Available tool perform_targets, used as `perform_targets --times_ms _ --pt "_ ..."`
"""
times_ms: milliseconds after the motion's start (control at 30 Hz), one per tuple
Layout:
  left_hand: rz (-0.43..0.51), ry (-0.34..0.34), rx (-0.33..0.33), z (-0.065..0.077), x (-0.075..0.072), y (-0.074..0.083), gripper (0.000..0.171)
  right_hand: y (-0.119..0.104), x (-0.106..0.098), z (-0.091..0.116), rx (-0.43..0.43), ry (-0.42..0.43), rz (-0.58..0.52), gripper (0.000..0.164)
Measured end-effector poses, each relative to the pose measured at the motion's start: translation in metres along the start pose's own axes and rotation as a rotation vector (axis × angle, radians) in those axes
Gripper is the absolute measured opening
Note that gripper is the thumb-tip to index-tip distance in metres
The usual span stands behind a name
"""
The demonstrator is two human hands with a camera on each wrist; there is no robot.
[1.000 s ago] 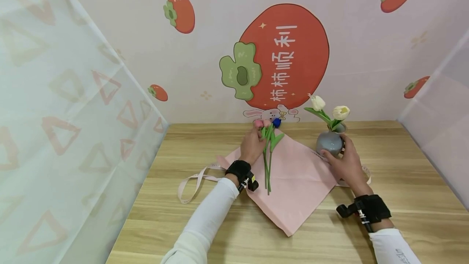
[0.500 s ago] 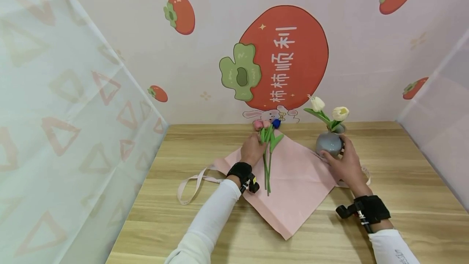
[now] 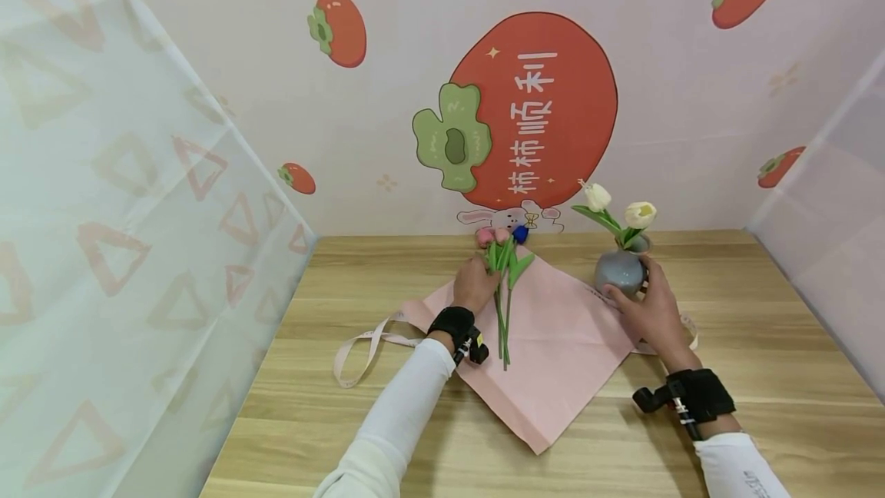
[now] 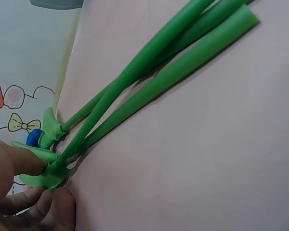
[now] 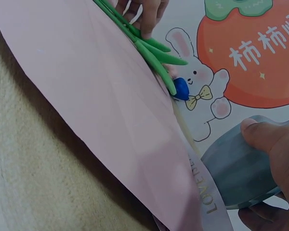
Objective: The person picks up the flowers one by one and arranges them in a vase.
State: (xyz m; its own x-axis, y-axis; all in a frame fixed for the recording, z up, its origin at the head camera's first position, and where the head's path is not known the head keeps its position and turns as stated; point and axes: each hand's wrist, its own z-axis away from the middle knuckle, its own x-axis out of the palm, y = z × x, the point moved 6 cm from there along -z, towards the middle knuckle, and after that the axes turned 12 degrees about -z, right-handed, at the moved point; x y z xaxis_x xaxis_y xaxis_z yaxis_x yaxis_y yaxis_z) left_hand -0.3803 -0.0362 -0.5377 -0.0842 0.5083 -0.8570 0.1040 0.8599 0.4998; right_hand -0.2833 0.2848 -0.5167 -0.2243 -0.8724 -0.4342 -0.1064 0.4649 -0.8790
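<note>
My left hand (image 3: 475, 283) has hold of the tulips (image 3: 507, 253): thumb and fingers are drawn in close on the green leaves, just below the flower heads, with little gap left between them. The two pink heads sit just beyond my fingertips, and the blue one is a little to the right of them, all near the worktop's (image 3: 311, 436) far edge. From my fingers the green stems run back toward me, crossing over one another above the paper (image 3: 553, 352). Whether they rest on it where I pinch, I cannot tell.

My right hand (image 3: 657, 321) grips the grey vase (image 3: 618, 271), spread about as wide as its round body, the thumb on its near side and the fingers round its right side. It is near the far edge, toward the far right corner, with two white flowers (image 3: 640, 215) rising from its mouth. I cannot tell whether its base touches the worktop.

The paper lies between my hands, one corner pointing toward me, and the ribbon (image 3: 376, 340) comes out on both sides of it, looping on the left.
</note>
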Motion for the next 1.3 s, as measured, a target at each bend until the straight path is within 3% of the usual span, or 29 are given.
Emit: perform_targets --times_ms 200,433,567,867,1133,1300 --pt "0.04 -0.028 -0.019 -0.001 0.001 -0.002 0.039 0.001 0.0 0.0 -0.001 0.003 0.003 0.093" --pt "0.099 -0.033 -0.005 -0.002 0.002 -0.005 0.038 0.0 0.0 0.0 -0.004 0.002 -0.007 0.093" --pt "0.08 -0.024 0.002 -0.005 0.008 -0.009 0.036 0.0 0.0 0.0 0.001 -0.001 -0.007 0.093" --pt "0.046 -0.091 -0.047 0.0 -0.003 0.001 0.033 -0.001 0.0 0.0 0.001 -0.002 -0.008 0.094" --pt "0.037 -0.077 -0.051 -0.006 0.005 -0.006 0.021 -0.002 0.0 0.0 -0.004 -0.002 -0.002 0.093" --pt "0.019 -0.067 -0.056 -0.004 0.005 -0.005 0.023 -0.001 0.0 0.0 0.002 -0.008 -0.005 0.094"
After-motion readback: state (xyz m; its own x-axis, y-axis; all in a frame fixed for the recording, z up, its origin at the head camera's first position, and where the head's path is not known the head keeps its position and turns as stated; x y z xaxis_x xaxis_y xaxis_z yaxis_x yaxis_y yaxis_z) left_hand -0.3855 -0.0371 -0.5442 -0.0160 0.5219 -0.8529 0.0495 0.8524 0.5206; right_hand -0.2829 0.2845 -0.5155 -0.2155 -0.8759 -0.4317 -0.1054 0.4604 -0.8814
